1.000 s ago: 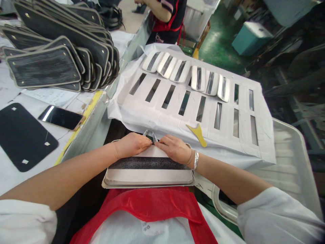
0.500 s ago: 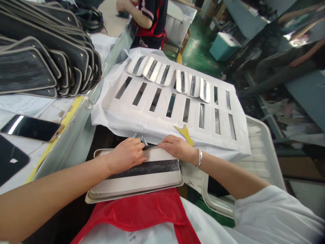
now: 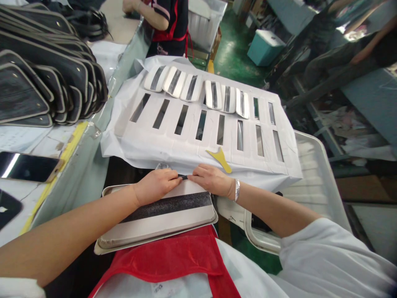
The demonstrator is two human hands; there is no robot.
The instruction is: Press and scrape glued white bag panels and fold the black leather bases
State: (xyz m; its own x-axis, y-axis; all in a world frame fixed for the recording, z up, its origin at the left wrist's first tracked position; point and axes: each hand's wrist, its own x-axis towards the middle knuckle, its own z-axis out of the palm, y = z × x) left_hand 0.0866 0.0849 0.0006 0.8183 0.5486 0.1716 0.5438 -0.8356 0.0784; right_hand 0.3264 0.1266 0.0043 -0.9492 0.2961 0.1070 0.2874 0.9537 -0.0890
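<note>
A beige panel [image 3: 161,221] with a dark stripe along its length lies across my lap over a red apron [image 3: 173,258]. My left hand [image 3: 156,186] and my right hand [image 3: 211,180] rest on its far edge, fingertips pinched together and almost touching. Between them shows a small dark strip [image 3: 182,177] at the panel's edge, gripped from both sides. A bit of clear film [image 3: 163,166] pokes up just behind my left hand. A silver bracelet sits on my right wrist.
A white slotted board [image 3: 198,128] lies ahead with several beige striped pieces [image 3: 192,87] along its far edge and a yellow scraper [image 3: 221,159] near its front. Stacked dark panels [image 3: 46,78] and a phone [image 3: 27,167] are left. Another person [image 3: 164,25] stands beyond. A white tray [image 3: 313,194] is right.
The view has swung right and the panel has tilted, its left end nearer me. Both hands stay pinched at the panel's far edge.
</note>
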